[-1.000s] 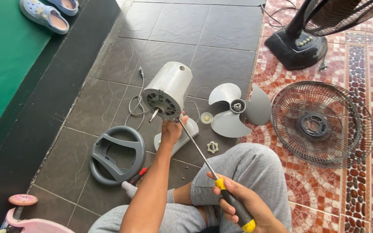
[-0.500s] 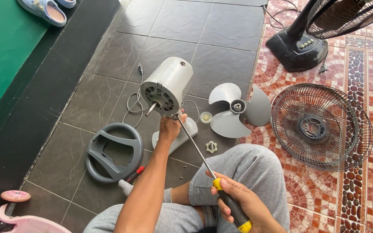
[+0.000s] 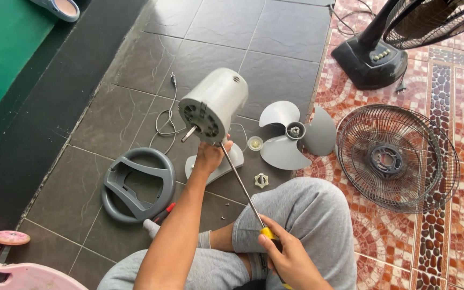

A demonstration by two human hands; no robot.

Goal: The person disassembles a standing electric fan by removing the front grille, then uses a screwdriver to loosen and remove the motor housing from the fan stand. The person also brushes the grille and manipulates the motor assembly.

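Left hand (image 3: 209, 156) wraps the neck under the grey motor housing (image 3: 214, 104), tilted above its base; right hand (image 3: 288, 256) grips the long screwdriver (image 3: 241, 182), tip at the housing's lower edge — probably a screw. We've got blade (image 3: 291, 134), guards (image 3: 396, 156) and nut (image 3: 261, 180) off already — housing remains closed.

Bright, even daylight, soft short shadows under the grey fan motor housing (image 3: 214, 105) and the fan blade (image 3: 291, 134), mild sheen on dark floor tiles (image 3: 275, 37), sharp focus throughout, slight wide-angle stretch at edges, no motion blur.
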